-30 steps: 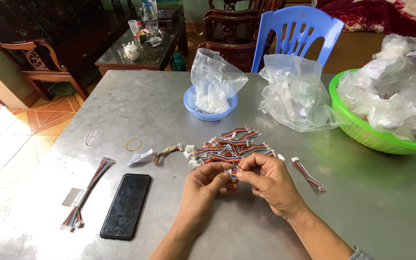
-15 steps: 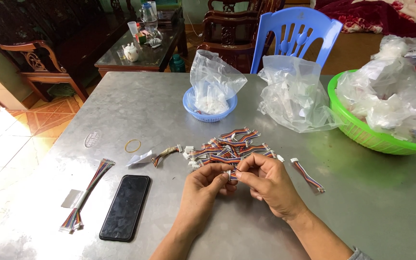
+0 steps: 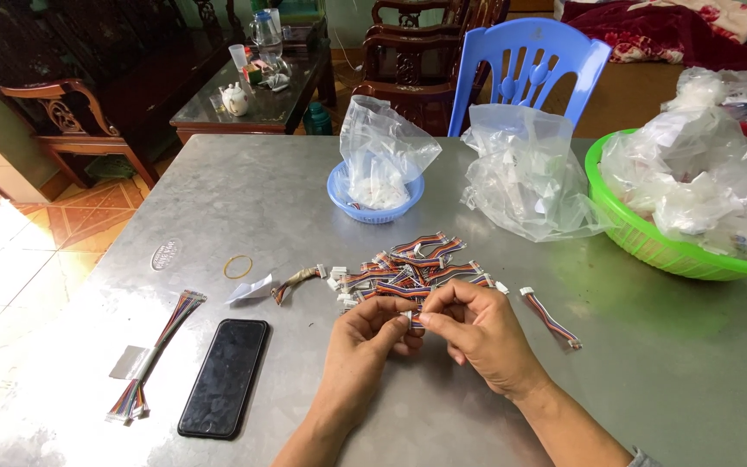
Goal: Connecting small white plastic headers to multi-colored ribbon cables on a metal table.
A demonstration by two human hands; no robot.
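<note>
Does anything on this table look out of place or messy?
Nothing looks spilled or broken. The small wire harnesses lie in a loose heap rather than in rows. One harness lies apart to the right, and a long bundle lies beside the black phone. Both hands, left hand and right hand, pinch one piece between them.

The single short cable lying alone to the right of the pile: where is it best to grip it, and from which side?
Probably at the middle of the lone short cable, pinched from above across its width. It lies flat and diagonal on the metal table, apart from the pile of cables, with white connectors at both ends.
</note>
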